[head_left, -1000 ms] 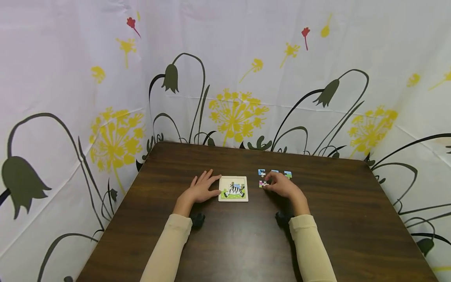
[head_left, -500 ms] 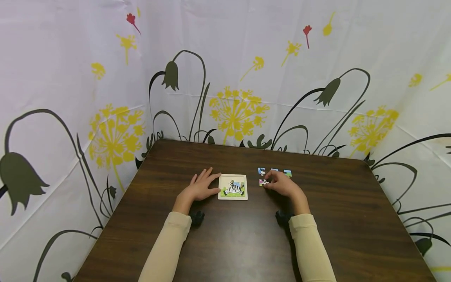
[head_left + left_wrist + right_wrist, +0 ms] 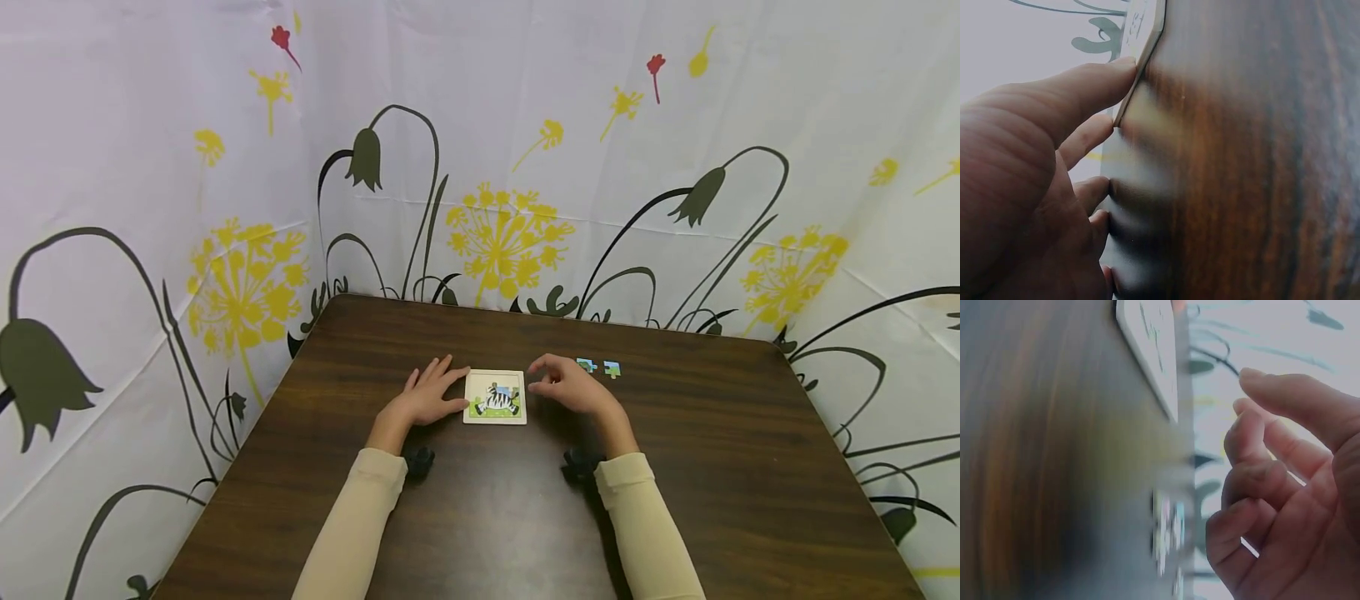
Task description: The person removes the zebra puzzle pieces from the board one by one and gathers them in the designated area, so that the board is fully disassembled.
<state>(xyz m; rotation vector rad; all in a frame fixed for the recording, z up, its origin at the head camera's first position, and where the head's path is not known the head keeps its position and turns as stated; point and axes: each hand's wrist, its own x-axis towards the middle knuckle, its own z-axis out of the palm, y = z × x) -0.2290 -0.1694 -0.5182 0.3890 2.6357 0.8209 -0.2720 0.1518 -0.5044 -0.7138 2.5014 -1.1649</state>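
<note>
A small square puzzle board (image 3: pixel 496 420) with a pale frame and a partly filled zebra picture lies on the table. My left hand (image 3: pixel 418 401) rests at its left side, fingers spread. In the left wrist view, the thumb (image 3: pixel 1100 84) and index fingertip touch the board's edge (image 3: pixel 1150 47). Just right of the board is my right hand (image 3: pixel 573 387), raised over the table. Its thumb (image 3: pixel 1291 394) and index finger show a gap with nothing between them, the other fingers loosely bent. Puzzle pieces (image 3: pixel 1163 519) lie below it in the right wrist view.
Two blue and green puzzle pieces, one at the far right (image 3: pixel 612 369) and one beside it (image 3: pixel 586 365), lie behind my right hand. The dark wooden table (image 3: pixel 495 517) ends at a flower-printed curtain (image 3: pixel 480 125).
My right hand has lifted off the puzzle pieces and moved left toward the board, now covering the left-hand pieces in the head view. My left hand stays at the board.
</note>
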